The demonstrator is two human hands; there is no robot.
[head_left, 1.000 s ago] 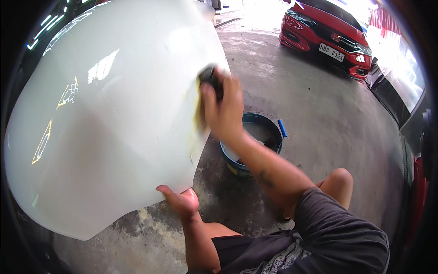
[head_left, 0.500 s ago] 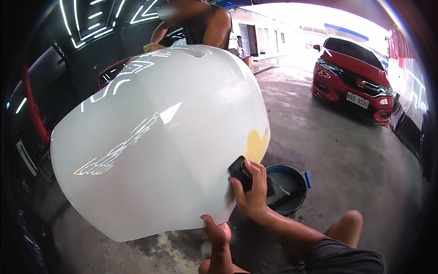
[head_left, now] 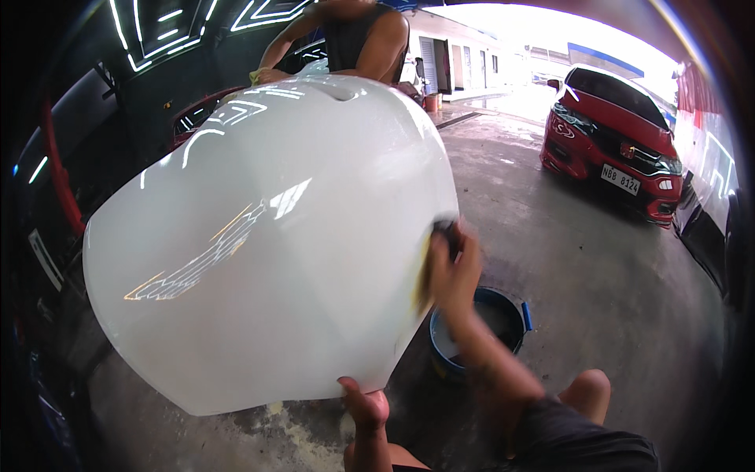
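Observation:
A large glossy white car hood [head_left: 252, 315] stretches out in front of me, with bands of reflected light on it. My left hand [head_left: 367, 405] grips its near lower edge, thumb on the top face; the fingers underneath are hidden. At the hood's right edge, my right hand [head_left: 456, 275] holds a black sanding block [head_left: 447, 232] against the surface. The hand and block are smeared by motion. Beneath them a yellow filler patch [head_left: 422, 287] shows in part, mostly covered by the hand.
A blue bucket [head_left: 481, 295] of cloudy water stands on the concrete floor below my right forearm. Across the hood, another person [head_left: 366, 43] works with a yellowish cloth [head_left: 255, 76] in hand. A red car [head_left: 613, 145] is parked at the far right.
My right hand has moved up and to the right with the sanding block, onto the hood's right edge over the yellow patch. My left hand keeps its hold.

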